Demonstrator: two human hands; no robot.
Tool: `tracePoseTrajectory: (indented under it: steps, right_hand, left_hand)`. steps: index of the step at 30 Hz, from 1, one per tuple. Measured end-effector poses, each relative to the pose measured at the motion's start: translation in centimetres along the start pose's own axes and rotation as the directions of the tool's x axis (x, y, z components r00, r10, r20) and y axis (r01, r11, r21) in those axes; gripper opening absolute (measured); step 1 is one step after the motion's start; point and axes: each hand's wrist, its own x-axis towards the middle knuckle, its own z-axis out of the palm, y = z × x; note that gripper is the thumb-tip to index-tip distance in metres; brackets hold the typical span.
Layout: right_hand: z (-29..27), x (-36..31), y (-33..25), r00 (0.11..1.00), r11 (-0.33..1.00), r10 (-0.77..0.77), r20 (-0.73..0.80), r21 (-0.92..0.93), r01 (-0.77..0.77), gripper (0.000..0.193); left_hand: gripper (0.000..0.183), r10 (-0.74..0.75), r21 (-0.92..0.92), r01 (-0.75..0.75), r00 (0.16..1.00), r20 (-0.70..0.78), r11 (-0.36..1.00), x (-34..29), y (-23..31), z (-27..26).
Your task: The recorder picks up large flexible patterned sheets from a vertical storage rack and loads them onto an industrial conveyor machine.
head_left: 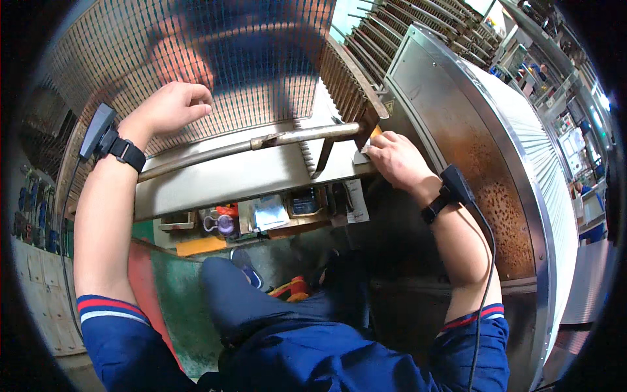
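My left hand (173, 110) hovers before a large shiny panel with a fine grid (261, 91), its fingers loosely bent and the thumb apart. Nothing shows in it. The panel mirrors blurred shapes of a hand and dark blue clothing. On the right, my right hand (401, 160) is closed in a pinch beside the end of a worn metal bar (294, 136). A small white piece (361, 157) shows at its fingertips, with a bit of orange just above; the fingers hide what it is. Toothed metal rack strips (349, 81) stand along the panel's right edge.
Below the white ledge (215, 179), a shelf holds a purple-tinted cup (225, 225), a dark tray (305, 202) and papers. A metal-framed cabinet (457, 130) with brown-stained sides stands close at my right. Racks of rods (405, 32) rise behind. Cables run from both wrist devices.
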Motion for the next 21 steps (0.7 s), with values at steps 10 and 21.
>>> tracePoseTrajectory:
  steps: [10,21]
  right_hand:
    - [2.1,1.5,0.4,0.995,0.988,0.079,-0.06,-0.125,-0.086,0.013]
    - [-13.9,-6.2,0.3,0.945,0.983,0.18,-0.274,0.016,-0.183,0.042]
  left_hand:
    - [0.025,0.113,-0.111,-0.104,0.991,0.073,0.988,0.2,0.9,-0.2]
    - [0.023,0.365,-0.189,-0.349,0.93,0.051,0.918,0.5,1.7,0.9]
